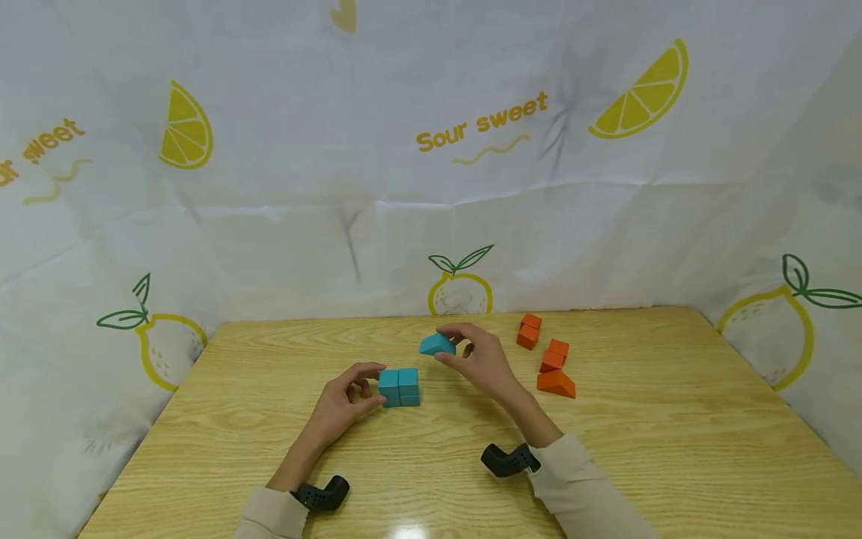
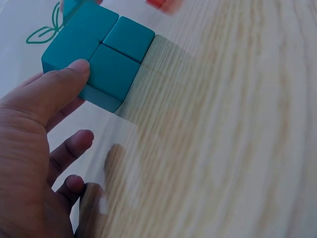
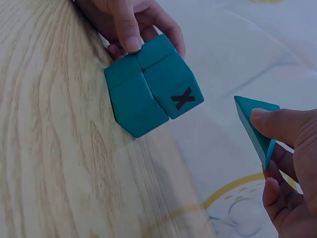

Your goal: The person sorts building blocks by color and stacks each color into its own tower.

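Head view: left hand [image 1: 339, 408] pinches blocks [image 1: 390, 388], apparently to steady them. Right hand [image 1: 481, 367] pinches a wedge [image 1: 434, 343] by one end.

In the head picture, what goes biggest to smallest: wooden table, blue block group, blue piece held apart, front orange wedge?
1. Wooden table
2. Blue block group
3. Blue piece and front orange wedge: they look about alike, so I can't rank them.
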A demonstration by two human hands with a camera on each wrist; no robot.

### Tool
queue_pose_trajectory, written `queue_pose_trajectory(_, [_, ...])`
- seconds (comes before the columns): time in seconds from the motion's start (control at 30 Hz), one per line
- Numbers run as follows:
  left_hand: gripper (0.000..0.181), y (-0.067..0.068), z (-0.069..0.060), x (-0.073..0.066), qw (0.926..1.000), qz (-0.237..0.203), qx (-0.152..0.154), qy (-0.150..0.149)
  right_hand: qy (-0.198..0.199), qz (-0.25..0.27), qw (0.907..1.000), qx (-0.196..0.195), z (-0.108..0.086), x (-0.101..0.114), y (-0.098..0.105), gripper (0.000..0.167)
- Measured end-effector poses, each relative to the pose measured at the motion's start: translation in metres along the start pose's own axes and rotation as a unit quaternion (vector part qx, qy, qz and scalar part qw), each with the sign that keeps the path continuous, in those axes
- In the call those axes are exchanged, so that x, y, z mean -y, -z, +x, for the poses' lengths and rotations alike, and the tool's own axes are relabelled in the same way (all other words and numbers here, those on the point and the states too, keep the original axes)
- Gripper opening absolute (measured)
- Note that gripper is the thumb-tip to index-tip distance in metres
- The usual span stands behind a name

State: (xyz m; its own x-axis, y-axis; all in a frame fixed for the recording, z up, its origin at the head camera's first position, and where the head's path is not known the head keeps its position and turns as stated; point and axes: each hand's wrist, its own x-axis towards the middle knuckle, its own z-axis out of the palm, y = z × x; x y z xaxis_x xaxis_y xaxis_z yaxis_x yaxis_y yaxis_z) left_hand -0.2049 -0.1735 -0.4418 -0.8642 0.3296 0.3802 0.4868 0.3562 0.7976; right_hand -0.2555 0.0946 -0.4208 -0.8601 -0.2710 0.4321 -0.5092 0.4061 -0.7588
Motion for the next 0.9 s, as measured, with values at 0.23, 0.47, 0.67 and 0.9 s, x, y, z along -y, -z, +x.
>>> queue_pose_trajectory(0.23, [0.043,0.001,-0.001,0.001,1.0,0.006,0.0,-0.001,0.022,0.003,0.9996,0.019,-0.001,0.009,-0.011,0.038])
queue_pose_trajectory(0.47, [0.043,0.0,-0.001,0.001,1.0,0.007,0.001,0.003,0.037,0.007,0.9988,0.029,-0.004,0.012,-0.02,0.038])
queue_pose_trajectory(0.67, [0.043,0.0,-0.002,0.0,0.9999,0.012,0.0,0.003,0.049,0.011,0.9978,0.044,-0.006,0.017,-0.028,0.039])
queue_pose_trajectory(0.9, [0.044,0.0,-0.002,0.0,0.9999,0.014,0.001,-0.001,0.072,0.007,0.9963,0.047,-0.008,0.022,-0.037,0.039])
